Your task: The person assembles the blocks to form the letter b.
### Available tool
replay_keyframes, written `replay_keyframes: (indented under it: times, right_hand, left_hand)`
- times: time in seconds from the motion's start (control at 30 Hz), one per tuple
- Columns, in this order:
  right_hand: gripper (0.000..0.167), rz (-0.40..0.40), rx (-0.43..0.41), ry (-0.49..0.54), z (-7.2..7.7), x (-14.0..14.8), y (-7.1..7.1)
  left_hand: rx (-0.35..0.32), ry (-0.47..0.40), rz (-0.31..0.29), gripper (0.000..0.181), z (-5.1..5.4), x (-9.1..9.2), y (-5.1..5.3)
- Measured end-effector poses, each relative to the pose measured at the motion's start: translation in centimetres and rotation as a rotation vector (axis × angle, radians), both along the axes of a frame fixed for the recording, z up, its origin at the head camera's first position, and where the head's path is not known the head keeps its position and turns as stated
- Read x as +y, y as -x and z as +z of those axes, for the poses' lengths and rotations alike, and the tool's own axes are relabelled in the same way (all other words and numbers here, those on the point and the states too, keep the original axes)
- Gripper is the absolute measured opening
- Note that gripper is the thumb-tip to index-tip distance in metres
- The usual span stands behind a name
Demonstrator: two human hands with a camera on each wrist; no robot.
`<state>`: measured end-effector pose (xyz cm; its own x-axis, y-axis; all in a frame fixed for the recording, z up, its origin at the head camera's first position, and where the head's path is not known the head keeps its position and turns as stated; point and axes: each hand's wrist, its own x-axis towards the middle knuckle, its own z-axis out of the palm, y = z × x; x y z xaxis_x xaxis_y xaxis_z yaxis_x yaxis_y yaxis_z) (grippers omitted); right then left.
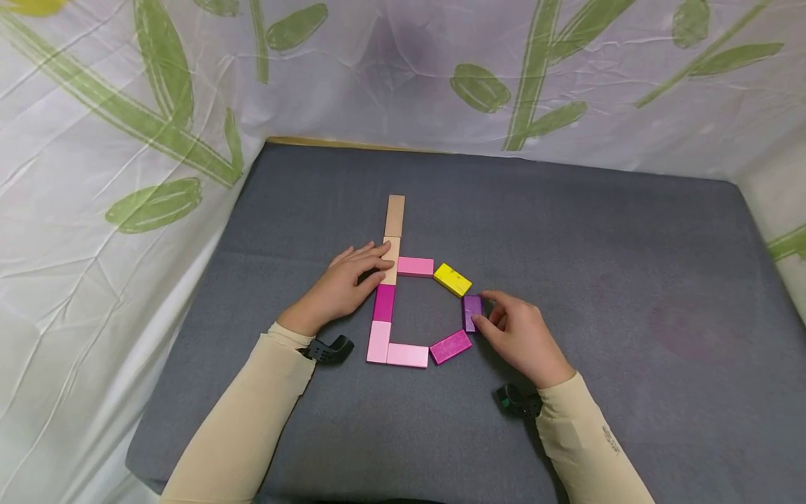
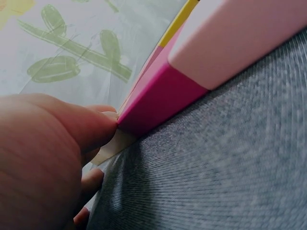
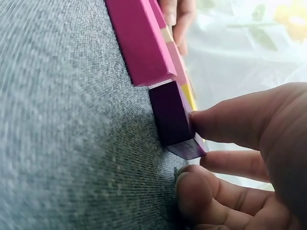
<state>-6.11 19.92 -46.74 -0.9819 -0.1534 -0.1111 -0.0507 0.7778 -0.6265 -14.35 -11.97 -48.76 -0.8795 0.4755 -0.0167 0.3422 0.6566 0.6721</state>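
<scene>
Colored blocks lie joined in a "b"-like outline. My left hand (image 1: pixel 340 287) rests on the lower beige block (image 1: pixel 394 249) of the upright line, its fingertips over the left side and top. Above it lies a tan block (image 1: pixel 394 215); below it a magenta block (image 1: pixel 383 303) and a light pink block (image 1: pixel 378 341). My right hand (image 1: pixel 519 332) pinches the purple block (image 1: pixel 472 313) at the loop's right side, thumb at the near end and index finger at the far end. In the right wrist view, the thumb touches the top edge of the purple block (image 3: pixel 170 112).
A pink block (image 1: pixel 415 267) and a yellow block (image 1: pixel 452 280) form the loop's top. A light pink block (image 1: pixel 408 355) and a bright pink block (image 1: pixel 450 347) form its bottom. The grey cloth-covered table (image 1: pixel 630 280) meets a white leaf-patterned curtain (image 1: pixel 403 105) behind.
</scene>
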Motion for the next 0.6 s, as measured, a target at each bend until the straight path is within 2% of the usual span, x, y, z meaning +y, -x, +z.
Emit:
replay_keyframes:
  times: [0.6]
  right_hand:
    - [0.043,-0.019,0.01,-0.006,-0.15,-0.08,-0.06]
  left_hand:
    - [0.002,0.0,0.002,0.033,-0.21,-0.01,0.1]
